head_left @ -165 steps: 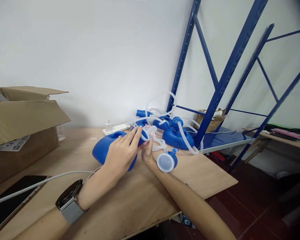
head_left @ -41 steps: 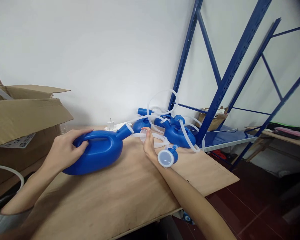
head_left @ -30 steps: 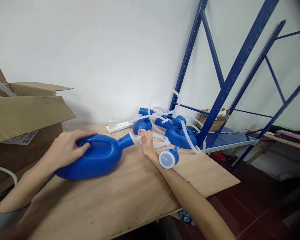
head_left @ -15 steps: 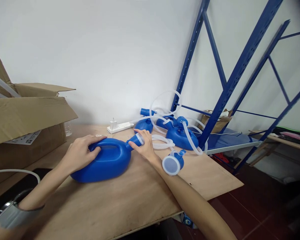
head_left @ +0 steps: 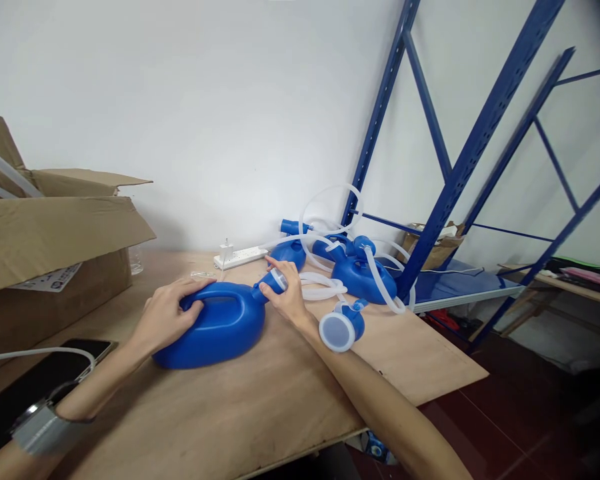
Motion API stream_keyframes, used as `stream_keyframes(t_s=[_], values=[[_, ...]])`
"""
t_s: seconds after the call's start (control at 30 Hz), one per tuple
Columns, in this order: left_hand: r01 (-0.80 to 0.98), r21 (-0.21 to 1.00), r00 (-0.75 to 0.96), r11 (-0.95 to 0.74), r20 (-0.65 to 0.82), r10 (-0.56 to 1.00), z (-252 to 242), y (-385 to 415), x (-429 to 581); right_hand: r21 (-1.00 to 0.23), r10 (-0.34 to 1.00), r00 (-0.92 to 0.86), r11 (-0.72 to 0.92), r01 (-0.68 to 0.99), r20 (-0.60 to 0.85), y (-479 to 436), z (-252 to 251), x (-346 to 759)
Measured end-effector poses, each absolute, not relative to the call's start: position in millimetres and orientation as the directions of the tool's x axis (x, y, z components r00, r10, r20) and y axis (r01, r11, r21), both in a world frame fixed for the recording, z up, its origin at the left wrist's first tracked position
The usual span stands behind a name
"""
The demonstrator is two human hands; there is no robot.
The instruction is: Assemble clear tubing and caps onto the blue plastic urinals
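Note:
A blue plastic urinal bottle (head_left: 215,343) lies on its side on the wooden table, its handle facing up and its neck pointing right. My left hand (head_left: 173,313) grips the rear of the handle, thumb over the near side. Around a blue neck piece with a translucent rim (head_left: 270,285), at the bottle's mouth, my right hand (head_left: 287,293) is closed. Whether the piece is fully seated I cannot tell. A blue funnel-shaped cup with a translucent ring (head_left: 337,331) rests just beyond my right forearm.
Other blue bottles (head_left: 365,280) with coiled clear tubes (head_left: 320,293) stand at the back. A white power strip (head_left: 243,257) lies near the wall. An open cardboard box (head_left: 55,233) is at left, a phone (head_left: 87,348) before it. Blue shelving (head_left: 473,147) rises at right.
My left hand and the bottle have shifted slightly to the right. More of the phone shows beside my left forearm. My right hand keeps its hold on the neck piece.

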State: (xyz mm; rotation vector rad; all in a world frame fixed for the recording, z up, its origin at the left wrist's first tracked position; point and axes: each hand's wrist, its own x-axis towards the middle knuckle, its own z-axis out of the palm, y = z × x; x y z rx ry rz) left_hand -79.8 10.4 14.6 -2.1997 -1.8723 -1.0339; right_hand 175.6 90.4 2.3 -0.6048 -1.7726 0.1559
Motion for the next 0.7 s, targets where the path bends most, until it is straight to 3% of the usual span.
stream_keyframes(t_s=[0.43,0.6,0.7], values=[[0.869,0.409,0.029,-0.279,0.52,0.854,13.8,14.4,-77.7,-0.373,0.42,-0.193,0.897,0.238,0.887,92.6,1.2,175.0],[0.857,0.426,0.023,-0.29,0.53,0.848,12.9,14.2,-76.4,-0.451,0.503,-0.215,0.857,0.249,0.837,92.0,1.6,180.0],[0.863,0.421,0.017,-0.28,0.529,0.848,12.3,13.1,-74.7,-0.567,0.614,-0.079,0.766,0.303,0.786,93.6,0.5,179.0]])
